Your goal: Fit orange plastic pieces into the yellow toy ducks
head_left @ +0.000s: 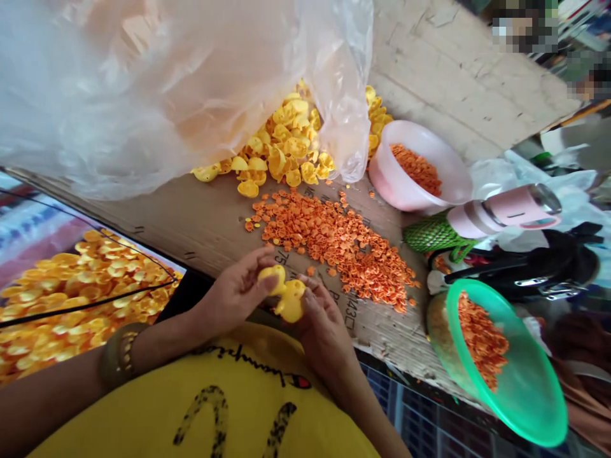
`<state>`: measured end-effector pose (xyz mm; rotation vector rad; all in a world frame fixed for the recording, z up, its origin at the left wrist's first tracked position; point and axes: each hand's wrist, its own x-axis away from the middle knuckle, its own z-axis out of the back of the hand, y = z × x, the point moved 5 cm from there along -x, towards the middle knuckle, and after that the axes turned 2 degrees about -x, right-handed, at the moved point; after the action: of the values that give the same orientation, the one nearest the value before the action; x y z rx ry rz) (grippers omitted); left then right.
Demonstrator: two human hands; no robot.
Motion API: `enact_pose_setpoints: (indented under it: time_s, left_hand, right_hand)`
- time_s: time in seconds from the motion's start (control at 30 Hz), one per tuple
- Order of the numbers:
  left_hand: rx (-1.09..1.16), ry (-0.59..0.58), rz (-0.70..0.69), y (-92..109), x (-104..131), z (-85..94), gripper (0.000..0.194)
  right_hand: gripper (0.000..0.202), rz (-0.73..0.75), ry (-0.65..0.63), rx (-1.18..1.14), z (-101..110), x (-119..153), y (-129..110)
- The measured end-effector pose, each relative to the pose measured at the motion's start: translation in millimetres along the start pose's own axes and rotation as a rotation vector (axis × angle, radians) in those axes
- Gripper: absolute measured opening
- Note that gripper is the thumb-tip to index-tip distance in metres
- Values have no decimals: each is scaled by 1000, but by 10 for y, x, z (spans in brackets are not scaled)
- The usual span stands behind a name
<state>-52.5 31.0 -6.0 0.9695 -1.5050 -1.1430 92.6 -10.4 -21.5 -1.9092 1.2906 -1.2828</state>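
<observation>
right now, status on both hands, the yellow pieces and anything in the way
Left hand and right hand pinching yellow plastic pieces. Pieces meet between hands; can't tell if joined. Small orange pieces heaped just beyond, not between hands.

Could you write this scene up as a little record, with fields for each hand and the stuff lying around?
Left hand: holding one yellow piece
Right hand: holding another yellow piece; whether the two are joined is unclear
Orange bits: loose pile on cardboard
Yellow shells: heap beside translucent plastic
Bowls: pinkish bowl and green bowl, both containing orange bits
Drink container: pink cup with handle
</observation>
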Motion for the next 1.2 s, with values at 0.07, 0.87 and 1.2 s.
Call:
enact_pose_setpoints:
  time_s: [0.07, 0.87, 1.2]
  left_hand:
    - [323, -18, 250, -178, -9, -85, 26]
    - [764, -66, 663, -212, -128, -223, 26]
    - [798, -116, 757, -180, -30, -355, 28]
  right_hand:
    - [35, 94, -12, 195, 47, -77, -31]
    - [30, 70, -35, 196, 34, -162, -195]
    - [18, 523, 69, 857, 219, -139, -237]
